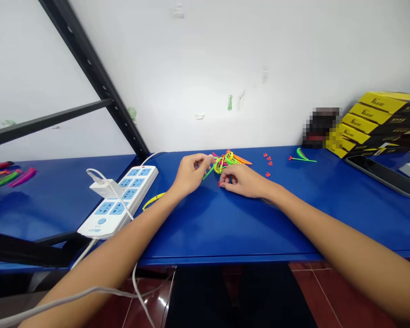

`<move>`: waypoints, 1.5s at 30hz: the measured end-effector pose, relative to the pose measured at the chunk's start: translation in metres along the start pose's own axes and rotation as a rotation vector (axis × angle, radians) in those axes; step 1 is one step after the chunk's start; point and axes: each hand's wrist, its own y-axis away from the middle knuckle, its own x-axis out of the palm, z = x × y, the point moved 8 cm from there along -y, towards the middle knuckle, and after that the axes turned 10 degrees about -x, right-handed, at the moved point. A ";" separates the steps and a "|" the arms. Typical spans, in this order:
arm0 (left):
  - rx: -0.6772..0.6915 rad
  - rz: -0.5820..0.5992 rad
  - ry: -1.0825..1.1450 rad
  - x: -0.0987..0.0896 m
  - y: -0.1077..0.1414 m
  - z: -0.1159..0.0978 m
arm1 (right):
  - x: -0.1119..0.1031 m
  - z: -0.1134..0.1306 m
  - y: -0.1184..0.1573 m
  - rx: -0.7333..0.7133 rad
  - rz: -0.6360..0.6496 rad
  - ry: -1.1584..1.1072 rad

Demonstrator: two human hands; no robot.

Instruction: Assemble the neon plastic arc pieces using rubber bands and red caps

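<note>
My left hand [191,174] is closed in a pinch above the blue table, its fingertips at a thin green plastic stick [207,173]. Opposite it, my right hand [241,179] rests low on the table with bent fingers. A small red heart-shaped piece [220,184] shows at those fingertips. Between and just behind both hands lies a pile of bright plastic parts [229,158] in yellow, green, pink and orange, partly hidden by the right hand. Several loose red heart pieces [269,158] lie to its right. Farther right is a green stick with a red end [302,159], beside a green curved piece [300,153].
A white power strip [131,193] with a plugged-in charger [105,187] and cables stands left, near a yellow curved piece [153,199]. Stacked yellow-black boxes [372,116] and a phone [386,174] are at right. A black metal frame [102,82] rises at left.
</note>
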 end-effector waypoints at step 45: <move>0.362 -0.035 -0.181 0.002 0.018 -0.022 | -0.025 -0.027 0.006 0.259 -0.247 -0.752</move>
